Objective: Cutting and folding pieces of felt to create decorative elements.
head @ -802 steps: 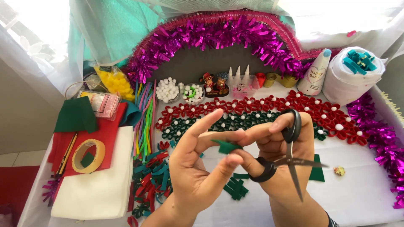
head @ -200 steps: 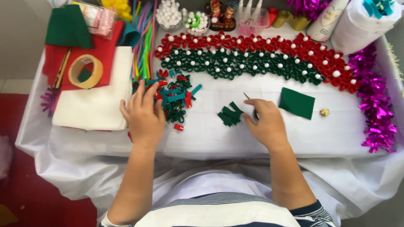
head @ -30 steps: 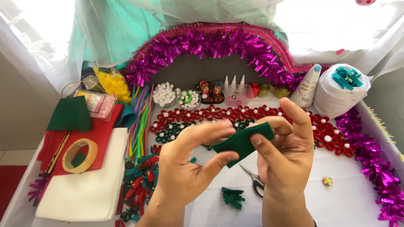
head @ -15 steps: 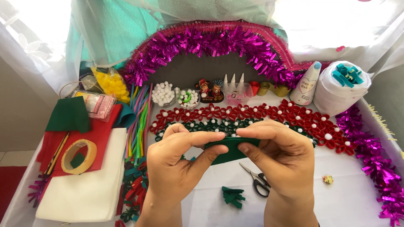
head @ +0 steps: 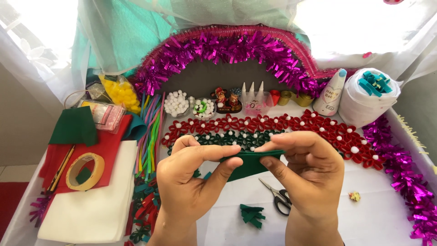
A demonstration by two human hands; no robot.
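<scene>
Both my hands hold one dark green felt piece (head: 248,163) above the table, folded flat between them. My left hand (head: 191,180) pinches its left end between thumb and forefinger. My right hand (head: 302,175) pinches the right end, fingers stretched along the top fold. Below on the white table lie small scissors (head: 278,197) and a little heap of green felt cuttings (head: 251,215). Beyond my hands runs a garland of red and green felt flowers (head: 291,127) with white pom-pom centres.
Magenta tinsel arch (head: 227,48) at the back, more tinsel (head: 409,182) down the right edge. Left: red, white and green felt sheets (head: 91,200), a tape roll (head: 84,171), coloured pipe cleaners (head: 150,132). Back: pom-pom bowls (head: 176,104), glue bottle (head: 331,93), white tub (head: 369,98).
The green felt was held up open a second ago; it has since been folded over and lowered, and both hands now press it flat between their fingertips.
</scene>
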